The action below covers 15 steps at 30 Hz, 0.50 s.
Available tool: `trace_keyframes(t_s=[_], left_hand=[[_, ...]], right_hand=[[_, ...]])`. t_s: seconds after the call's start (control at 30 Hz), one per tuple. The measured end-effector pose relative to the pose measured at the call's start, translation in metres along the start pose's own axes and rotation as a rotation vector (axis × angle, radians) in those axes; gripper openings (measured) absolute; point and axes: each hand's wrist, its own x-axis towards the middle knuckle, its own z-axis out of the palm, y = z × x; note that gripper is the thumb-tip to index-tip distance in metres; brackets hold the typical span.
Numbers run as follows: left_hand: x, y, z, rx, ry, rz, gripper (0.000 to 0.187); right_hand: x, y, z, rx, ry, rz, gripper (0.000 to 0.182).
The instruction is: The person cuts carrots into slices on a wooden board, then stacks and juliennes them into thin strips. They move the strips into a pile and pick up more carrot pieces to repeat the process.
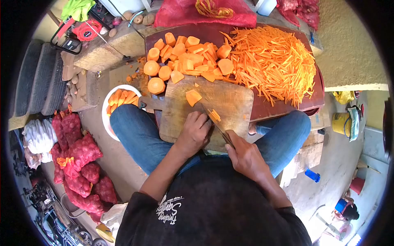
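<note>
A wooden cutting board (pixel 176 123) rests across my lap. My right hand (pixel 246 153) is wrapped round the handle of a knife (pixel 217 125), its blade pointing up and left over the board. Beside the blade, my left hand (pixel 193 132) is closed with curled fingertips; what lies under them is hidden. A few cut carrot sticks (pixel 214 115) lie against the blade's right side. Above my left hand sits a carrot chunk (pixel 193 97). Beyond the board are peeled carrot pieces (pixel 191 59) and, to the right, a large heap of carrot sticks (pixel 279 61).
The heaps lie on a dark red table (pixel 316 96). A white bucket (pixel 106 119) of carrots stands left of my knee. Red net sacks (pixel 84 147) and tyres (pixel 30 78) are farther left. Another person (pixel 347 209) is at the lower right.
</note>
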Motion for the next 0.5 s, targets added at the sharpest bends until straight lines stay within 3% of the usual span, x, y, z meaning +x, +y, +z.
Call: trace_keyframes(t_s=[0.5], left_hand=[[-0.002, -0.004, -0.003, 0.067, 0.008, 0.017, 0.032]], right_hand=[[-0.007, -0.007, -0.006, -0.028, -0.022, -0.002, 0.046]])
